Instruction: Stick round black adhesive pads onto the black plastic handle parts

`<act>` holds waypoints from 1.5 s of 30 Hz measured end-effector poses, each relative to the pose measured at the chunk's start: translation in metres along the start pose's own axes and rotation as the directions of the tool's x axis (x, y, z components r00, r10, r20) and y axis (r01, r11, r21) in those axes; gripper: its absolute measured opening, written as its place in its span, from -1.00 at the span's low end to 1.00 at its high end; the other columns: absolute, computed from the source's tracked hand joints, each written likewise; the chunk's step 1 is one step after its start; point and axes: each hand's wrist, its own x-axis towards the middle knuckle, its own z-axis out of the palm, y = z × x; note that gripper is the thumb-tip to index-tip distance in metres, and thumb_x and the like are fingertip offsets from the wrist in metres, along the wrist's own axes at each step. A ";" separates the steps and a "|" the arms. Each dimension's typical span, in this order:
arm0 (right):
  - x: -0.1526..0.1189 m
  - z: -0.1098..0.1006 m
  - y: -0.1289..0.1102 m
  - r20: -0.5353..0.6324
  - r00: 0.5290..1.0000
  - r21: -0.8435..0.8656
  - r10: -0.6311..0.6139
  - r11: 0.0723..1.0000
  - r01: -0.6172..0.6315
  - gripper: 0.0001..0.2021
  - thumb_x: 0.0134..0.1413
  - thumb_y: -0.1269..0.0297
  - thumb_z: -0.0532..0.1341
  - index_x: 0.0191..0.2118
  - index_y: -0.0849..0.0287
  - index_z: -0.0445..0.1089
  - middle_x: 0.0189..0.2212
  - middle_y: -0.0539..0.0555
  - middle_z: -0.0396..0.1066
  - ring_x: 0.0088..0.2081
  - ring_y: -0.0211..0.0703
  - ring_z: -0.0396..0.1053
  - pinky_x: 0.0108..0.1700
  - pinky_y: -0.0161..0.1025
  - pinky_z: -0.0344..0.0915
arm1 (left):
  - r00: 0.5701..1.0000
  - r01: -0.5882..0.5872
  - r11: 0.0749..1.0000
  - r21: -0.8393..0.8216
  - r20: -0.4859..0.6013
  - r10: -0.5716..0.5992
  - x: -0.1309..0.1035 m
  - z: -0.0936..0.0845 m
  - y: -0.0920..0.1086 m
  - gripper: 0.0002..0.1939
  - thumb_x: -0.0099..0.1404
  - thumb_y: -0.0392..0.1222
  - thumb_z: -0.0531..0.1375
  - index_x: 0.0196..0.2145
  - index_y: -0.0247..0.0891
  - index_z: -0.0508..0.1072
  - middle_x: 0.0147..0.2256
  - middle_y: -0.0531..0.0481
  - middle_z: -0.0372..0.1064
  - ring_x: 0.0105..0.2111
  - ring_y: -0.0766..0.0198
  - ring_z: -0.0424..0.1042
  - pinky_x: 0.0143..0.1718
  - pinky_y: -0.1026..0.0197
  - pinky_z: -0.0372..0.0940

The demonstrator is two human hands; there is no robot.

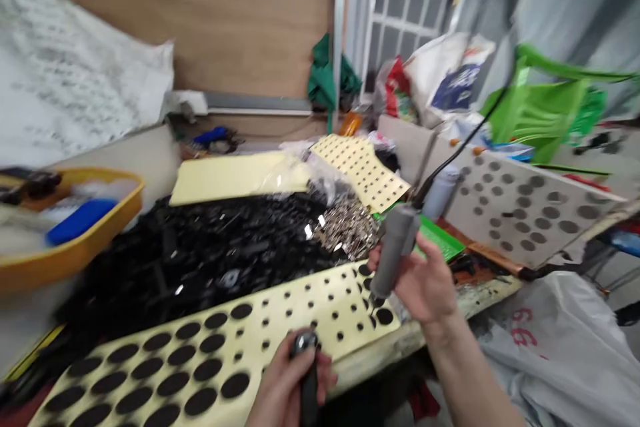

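My right hand (425, 283) is wrapped around a grey corded electric screwdriver (395, 247), which points down with its cable rising from the top. Below its tip lies a pale yellow sheet (300, 293) dotted with black round pads, large on the left and small on the right. Nearer to me, my left hand (290, 377) grips a black elongated part (309, 380) with a shiny rounded end; its exact kind is unclear. Behind the sheet spreads a heap of black plastic parts (200, 247). Small metal pieces (350, 227) form a pile beside that heap.
A yellow basin (125, 207) with a blue object stands at the left. Another dotted sheet (363, 170) and a plain yellow sheet (240, 177) lie farther back. A green tray (443, 240) sits behind my right hand, and a white plastic bag (565, 347) hangs at the right.
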 end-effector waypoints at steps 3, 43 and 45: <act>0.001 -0.005 0.003 0.041 0.999 -0.049 -0.005 0.999 0.007 -0.60 -0.10 -0.13 0.23 -0.32 0.11 0.49 -0.45 0.08 0.46 -0.37 -0.02 0.42 -0.24 -0.07 0.38 | 0.999 -0.014 0.999 -0.045 0.041 0.016 -0.005 0.006 0.003 -0.52 0.03 -0.11 0.37 -0.14 -0.28 0.33 -0.44 -0.06 0.46 -0.47 0.22 0.45 -0.51 0.27 0.23; -0.001 0.051 0.075 0.291 0.950 -0.009 -0.115 0.992 0.123 -0.40 -0.47 -0.34 0.38 -0.47 0.11 0.32 -0.70 -0.14 0.25 -0.71 -0.33 0.12 -0.64 -0.35 0.16 | 0.993 0.077 0.994 -0.076 -0.080 -0.083 -0.001 0.021 0.002 -0.59 0.00 -0.16 0.25 -0.19 -0.34 0.31 -0.61 0.12 0.33 -0.74 0.40 0.27 -0.80 0.43 0.00; -0.001 0.050 0.075 0.315 0.943 -0.011 -0.110 0.993 0.120 -0.41 -0.47 -0.33 0.38 -0.47 0.10 0.32 -0.70 -0.14 0.25 -0.71 -0.33 0.12 -0.64 -0.35 0.15 | 0.993 0.081 0.994 -0.071 -0.079 -0.087 -0.001 0.021 0.002 -0.58 -0.01 -0.15 0.25 -0.18 -0.35 0.32 -0.61 0.12 0.32 -0.75 0.40 0.26 -0.81 0.43 0.00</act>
